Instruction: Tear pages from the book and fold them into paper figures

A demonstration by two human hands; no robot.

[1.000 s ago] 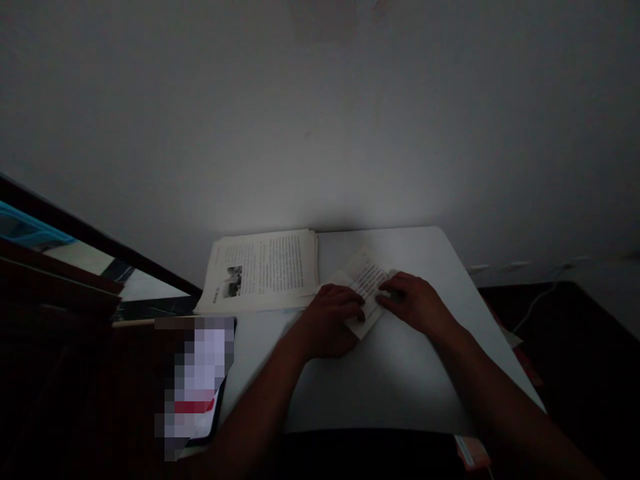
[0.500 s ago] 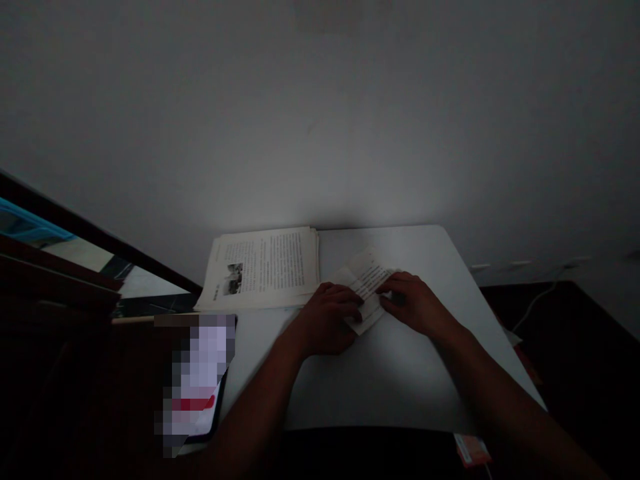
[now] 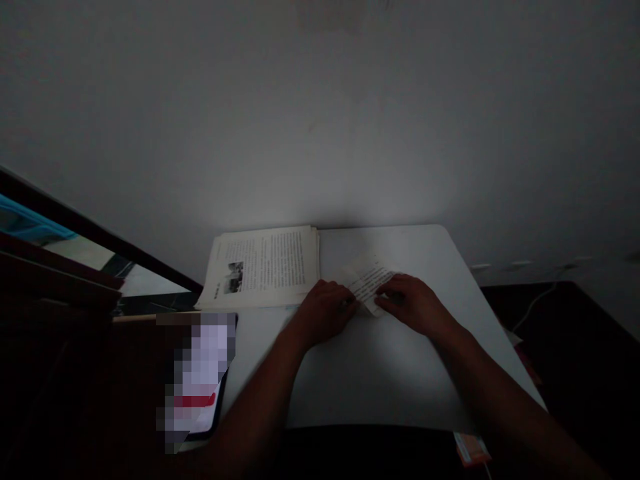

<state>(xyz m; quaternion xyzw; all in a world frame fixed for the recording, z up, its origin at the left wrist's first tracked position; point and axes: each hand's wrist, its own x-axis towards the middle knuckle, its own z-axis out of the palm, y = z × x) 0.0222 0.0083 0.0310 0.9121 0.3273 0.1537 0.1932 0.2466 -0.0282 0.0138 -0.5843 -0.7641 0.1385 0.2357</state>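
Note:
A creased, partly folded sheet of printed paper (image 3: 369, 283) lies on the white table (image 3: 360, 387), between my two hands. My left hand (image 3: 327, 310) grips its left edge, with the fingers curled and the thumb pressed close to them. On the other side, my right hand (image 3: 413, 300) pinches the right edge between thumb and fingers. Part of the paper's far side looks plain and blurred in the dim light.
A stack of printed pages (image 3: 260, 267) lies at the table's back left, against the wall (image 3: 320, 133). A phone (image 3: 210, 413) with a blurred-out screen rests at the left front edge. A pale cable (image 3: 535, 307) hangs at the right.
My left hand has shifted slightly up and drawn its fingers in on the paper. The paper's near corner has been folded up, so the sheet looks shorter. My right hand has barely moved.

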